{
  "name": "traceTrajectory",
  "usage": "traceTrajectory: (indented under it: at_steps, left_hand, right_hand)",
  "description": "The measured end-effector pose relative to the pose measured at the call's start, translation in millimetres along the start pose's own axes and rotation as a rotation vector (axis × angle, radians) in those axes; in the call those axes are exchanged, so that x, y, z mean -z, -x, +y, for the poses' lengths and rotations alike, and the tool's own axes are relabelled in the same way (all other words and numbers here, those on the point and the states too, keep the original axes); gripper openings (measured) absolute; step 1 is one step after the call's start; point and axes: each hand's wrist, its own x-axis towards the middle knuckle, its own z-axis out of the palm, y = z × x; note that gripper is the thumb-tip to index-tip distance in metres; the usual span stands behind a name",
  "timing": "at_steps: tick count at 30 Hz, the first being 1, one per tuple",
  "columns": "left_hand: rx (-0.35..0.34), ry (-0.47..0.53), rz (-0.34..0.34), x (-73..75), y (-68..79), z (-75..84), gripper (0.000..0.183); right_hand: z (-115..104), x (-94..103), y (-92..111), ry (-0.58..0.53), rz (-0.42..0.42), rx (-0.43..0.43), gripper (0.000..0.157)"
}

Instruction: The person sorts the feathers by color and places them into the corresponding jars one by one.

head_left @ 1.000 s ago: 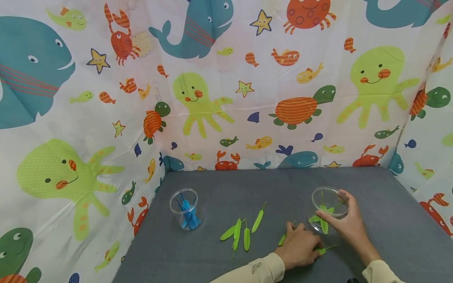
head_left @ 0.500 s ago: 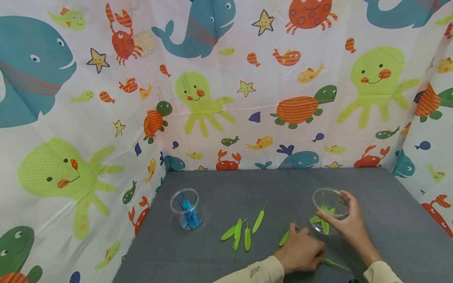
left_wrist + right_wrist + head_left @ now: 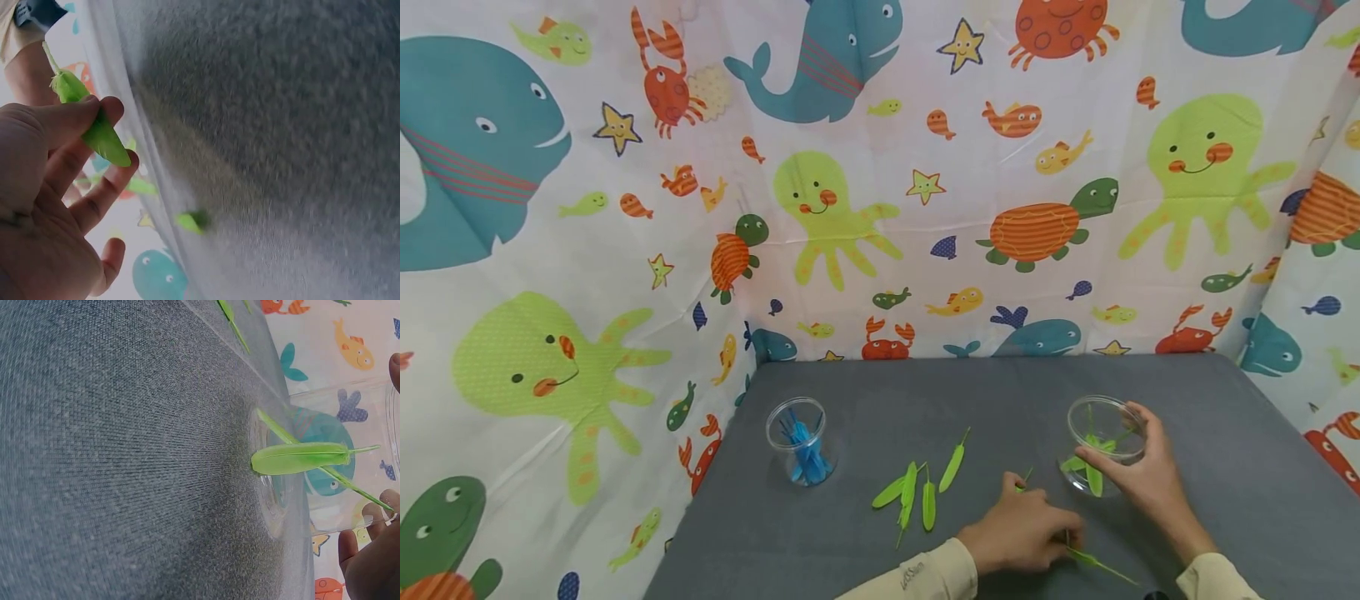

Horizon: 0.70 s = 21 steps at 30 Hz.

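Note:
Between thumb and fingers, my left hand (image 3: 1026,529) pinches a green feather (image 3: 74,87), its quill pointing toward the lower right in the head view. Another green feather (image 3: 1022,483) shows just past that hand's knuckles, mostly hidden. On the right, my right hand (image 3: 1152,477) grips the rim and side of a clear cup (image 3: 1070,427), which stands upright on the table. Several green feathers (image 3: 300,458) are inside this cup, quills up.
A second clear cup (image 3: 777,448) at the left holds several blue feathers (image 3: 809,457). Loose green feathers (image 3: 929,504) lie mid-table on the grey cloth (image 3: 865,400). A curtain (image 3: 850,325) with printed sea animals borders the table's back and sides.
My left hand has shifted slightly left, and the feather in it has swung so its quill points down to the right. The right hand keeps its grip on the cup.

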Motion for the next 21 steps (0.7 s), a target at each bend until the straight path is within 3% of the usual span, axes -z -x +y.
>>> traceTrajectory:
  at_steps: [6, 10, 16, 21]
  left_hand:
    - [0.050, 0.202, 0.034, 10.1, 1.2, -9.4, 0.022]
    - [0.073, 0.278, 0.073, 20.8, 1.1, -13.9, 0.029]
    - [0.128, 0.347, 0.175, 36.9, 0.9, -22.7, 0.021]
    - [0.194, 0.474, 0.267, 52.9, 2.2, -28.5, 0.017]
  right_hand:
    - [-1.0, 0.6, 1.1, 0.019, 0.002, 0.013, 0.108]
    - [-1.4, 0.9, 1.8, 0.023, 0.007, 0.020, 0.108]
    - [-1.6, 0.6, 1.9, 0.011, 0.017, 0.025, 0.108]
    - [-2.1, -1.1, 3.3, 0.014, 0.020, 0.018, 0.109]
